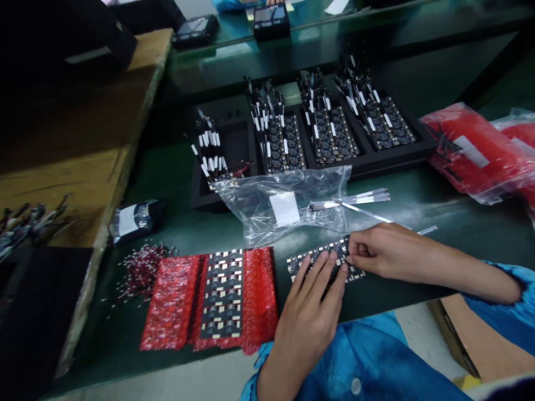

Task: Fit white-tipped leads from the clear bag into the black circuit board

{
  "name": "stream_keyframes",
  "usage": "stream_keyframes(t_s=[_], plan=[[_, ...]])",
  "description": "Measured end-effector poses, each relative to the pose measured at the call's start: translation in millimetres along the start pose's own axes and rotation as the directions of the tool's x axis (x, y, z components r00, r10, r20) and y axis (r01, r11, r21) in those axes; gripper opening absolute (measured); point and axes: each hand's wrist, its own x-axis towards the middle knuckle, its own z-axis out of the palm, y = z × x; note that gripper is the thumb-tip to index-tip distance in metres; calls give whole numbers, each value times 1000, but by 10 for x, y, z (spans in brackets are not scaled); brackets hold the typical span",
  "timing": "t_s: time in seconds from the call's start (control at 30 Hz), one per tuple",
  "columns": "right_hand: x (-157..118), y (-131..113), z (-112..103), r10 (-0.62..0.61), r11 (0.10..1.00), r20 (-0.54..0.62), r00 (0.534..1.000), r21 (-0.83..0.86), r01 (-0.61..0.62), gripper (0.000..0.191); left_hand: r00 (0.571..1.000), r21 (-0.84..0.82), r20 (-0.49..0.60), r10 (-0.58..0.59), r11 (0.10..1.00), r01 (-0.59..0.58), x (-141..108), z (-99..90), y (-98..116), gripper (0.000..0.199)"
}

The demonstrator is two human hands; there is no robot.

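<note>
We are at an electronics assembly bench, probably in a factory: a dark green work mat (175, 184), black compartmented trays (388, 159) stacked with dark printed circuit boards (332, 133), red anti-static bubble wrap (171, 303), and loose silvery metal strips (359, 197).

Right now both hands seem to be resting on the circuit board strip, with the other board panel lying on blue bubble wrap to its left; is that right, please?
Not quite: the bubble wrap is red, not blue, as the head view shows. The rest holds: the left hand and right hand rest on the circuit board strip, and the board panel lies to its left.
</note>
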Motion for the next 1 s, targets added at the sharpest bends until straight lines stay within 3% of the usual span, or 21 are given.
stream_keyframes(t_s=[0.4, 0.73, 1.0], plan=[[18, -88, -71, 53, 998, 62, 997, -34, -51, 15, 1000, -43, -20, -19, 999, 18, 19, -17, 8, 49], [19, -127, -81, 57, 997, 45, 997, -46, -55, 15, 1000, -30, -15, -16, 999, 16, 27, -19, 7, 48], [-11, -78, -42, -16, 998, 16, 1000, -53, 16, 14, 1000, -17, -18, -16, 1000, 16, 21, -6, 11, 47]])
